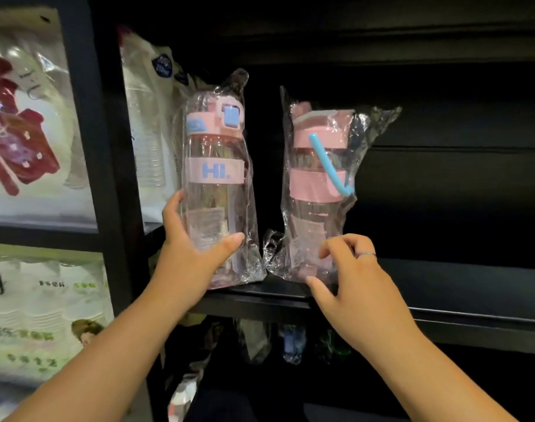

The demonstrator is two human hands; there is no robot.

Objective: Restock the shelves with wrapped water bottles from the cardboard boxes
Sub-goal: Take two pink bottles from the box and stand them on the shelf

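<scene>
The left hand (pixel 193 254) wraps thumb and fingers round the lower body of a clear plastic water bottle with a pink lid, blue latch and a pink band reading "HI." (pixel 214 166), which stands in its crinkled clear wrap on the front edge of the black shelf board (pixel 442 287). At its 3 o'clock, just beside it, a second wrapped clear bottle with a pink lid and a blue loop strap (pixel 315 184) stands leaning slightly. The right hand (pixel 348 278) sits at that bottle's base with fingers loosely curled; whether it pinches the wrap cannot be told. The film is glossy and slippery, so grip each hard cylinder low through the wrap. Slide both bottles back toward 12 o'clock, tucking the loose plastic tails under. White plastic-wrapped packs (pixel 147 117) crowd the 9 o'clock side.
</scene>
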